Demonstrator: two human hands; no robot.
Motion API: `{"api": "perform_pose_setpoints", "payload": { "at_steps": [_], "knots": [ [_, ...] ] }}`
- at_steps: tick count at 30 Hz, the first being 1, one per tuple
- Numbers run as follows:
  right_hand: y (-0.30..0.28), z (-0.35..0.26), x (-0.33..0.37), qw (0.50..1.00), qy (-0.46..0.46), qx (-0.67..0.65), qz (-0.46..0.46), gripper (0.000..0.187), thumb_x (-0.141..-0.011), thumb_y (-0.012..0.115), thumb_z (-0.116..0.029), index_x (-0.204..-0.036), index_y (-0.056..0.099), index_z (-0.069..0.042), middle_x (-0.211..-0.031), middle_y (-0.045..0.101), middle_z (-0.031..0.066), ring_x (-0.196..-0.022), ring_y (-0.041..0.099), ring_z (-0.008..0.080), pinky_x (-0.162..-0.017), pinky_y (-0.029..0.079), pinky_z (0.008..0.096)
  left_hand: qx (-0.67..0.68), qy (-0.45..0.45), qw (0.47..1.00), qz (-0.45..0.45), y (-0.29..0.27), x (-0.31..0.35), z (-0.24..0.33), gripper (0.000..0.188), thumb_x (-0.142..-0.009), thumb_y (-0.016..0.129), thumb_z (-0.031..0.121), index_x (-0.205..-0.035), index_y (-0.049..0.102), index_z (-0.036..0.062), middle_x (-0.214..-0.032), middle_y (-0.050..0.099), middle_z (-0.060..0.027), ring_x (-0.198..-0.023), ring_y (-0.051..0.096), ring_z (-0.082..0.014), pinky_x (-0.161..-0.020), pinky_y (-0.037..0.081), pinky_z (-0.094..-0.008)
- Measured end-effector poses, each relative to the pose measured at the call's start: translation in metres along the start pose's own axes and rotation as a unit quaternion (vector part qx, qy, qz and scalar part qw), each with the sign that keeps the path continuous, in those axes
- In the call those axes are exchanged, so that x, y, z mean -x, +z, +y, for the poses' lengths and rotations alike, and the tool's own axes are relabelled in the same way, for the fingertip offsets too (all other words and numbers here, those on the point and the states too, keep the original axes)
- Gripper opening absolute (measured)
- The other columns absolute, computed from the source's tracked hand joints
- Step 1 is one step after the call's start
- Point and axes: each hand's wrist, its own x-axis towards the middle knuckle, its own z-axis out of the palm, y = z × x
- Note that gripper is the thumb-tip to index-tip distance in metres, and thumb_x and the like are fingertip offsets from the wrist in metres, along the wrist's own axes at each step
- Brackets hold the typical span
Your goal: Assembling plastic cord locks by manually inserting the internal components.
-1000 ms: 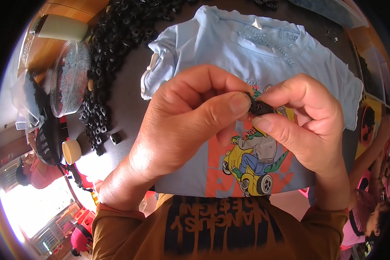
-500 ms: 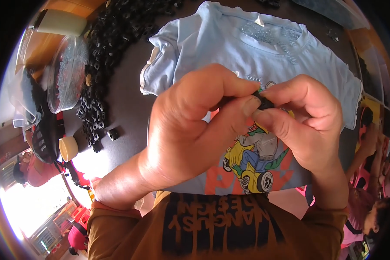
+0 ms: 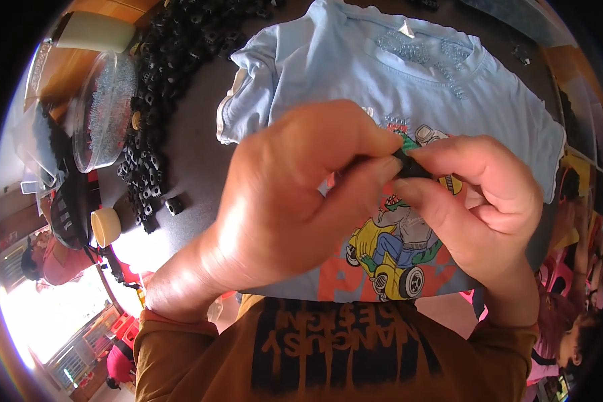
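Observation:
My left hand (image 3: 295,194) and my right hand (image 3: 486,201) meet over the shirt, both closed in a pinch. Between their fingertips is a small black plastic part (image 3: 414,169), mostly covered by thumbs and forefingers. Beneath them a light blue T-shirt (image 3: 342,67) with a cartoon print lies spread on the dark table. Small silvery coils (image 3: 403,49) that look like springs rest near its neckline, more of them in a line lower down.
Many small black plastic parts (image 3: 161,87) are heaped left of the shirt, one (image 3: 174,206) lying apart. Beyond them stand a clear round tub (image 3: 80,144) of silvery coils and a cream cup (image 3: 106,228). Other people (image 3: 53,261) appear at both sides.
My right hand has shifted slightly down and to the right, its fingers a bit less tightly bunched. The black part stays pinched between both hands, which are slightly blurred.

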Motion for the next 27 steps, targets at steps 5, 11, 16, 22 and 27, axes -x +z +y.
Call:
{"api": "perform_pose_setpoints", "payload": {
  "at_steps": [5, 11, 16, 22, 27],
  "knots": [
    [0.001, -0.001, 0.001, 0.997, 0.062, -0.038, 0.007, 0.020, -0.079, 0.067, 0.004, -0.096, 0.057, 0.006, -0.092, 0.062, 0.0104, -0.084, 0.060, 0.0137, -0.075, 0.049, 0.0243, -0.103, 0.132, 0.985, 0.030, 0.006, 0.001, -0.013, 0.020, -0.081, 0.056, -0.010, -0.100, 0.054, -0.0045, -0.088, 0.059, -0.0123, -0.068, 0.060, -0.0123, -0.063, 0.049, -0.0220],
    [0.004, -0.001, -0.005, 0.917, 0.196, -0.337, 0.086, 0.014, -0.079, 0.065, 0.006, -0.088, 0.057, 0.000, -0.088, 0.066, 0.0094, -0.080, 0.063, 0.0133, -0.073, 0.050, 0.0237, -0.186, 0.192, 0.961, 0.072, 0.015, -0.003, -0.007, 0.047, -0.066, 0.073, -0.004, -0.109, 0.055, -0.0030, -0.087, 0.058, -0.0094, -0.061, 0.054, -0.0126, -0.055, 0.045, -0.0235],
    [0.003, -0.002, -0.008, 0.885, 0.231, -0.394, 0.086, 0.014, -0.078, 0.065, 0.007, -0.086, 0.059, -0.002, -0.087, 0.066, 0.0084, -0.079, 0.063, 0.0123, -0.072, 0.050, 0.0229, -0.305, 0.229, 0.920, 0.085, 0.017, -0.006, -0.011, 0.047, -0.065, 0.075, -0.001, -0.108, 0.055, -0.0033, -0.086, 0.058, -0.0099, -0.058, 0.051, -0.0116, -0.053, 0.045, -0.0230],
    [0.005, 0.001, -0.005, 0.882, 0.236, -0.403, 0.062, 0.010, -0.081, 0.065, 0.004, -0.089, 0.062, 0.001, -0.084, 0.066, 0.0065, -0.078, 0.062, 0.0090, -0.068, 0.051, 0.0198, -0.352, 0.315, 0.871, 0.133, 0.018, -0.005, -0.023, 0.043, -0.061, 0.075, 0.000, -0.100, 0.058, -0.0036, -0.089, 0.063, -0.0128, -0.062, 0.058, -0.0215, -0.053, 0.049, -0.0299],
    [-0.003, 0.001, -0.004, 0.911, 0.226, -0.345, 0.032, 0.014, -0.083, 0.064, 0.003, -0.095, 0.058, 0.003, -0.086, 0.064, 0.0071, -0.079, 0.062, 0.0089, -0.068, 0.050, 0.0200, -0.357, 0.321, 0.866, 0.137, 0.021, -0.004, -0.021, 0.043, -0.058, 0.077, 0.005, -0.096, 0.058, -0.0030, -0.086, 0.057, -0.0104, -0.064, 0.059, -0.0232, -0.055, 0.049, -0.0324]
  ]
}}
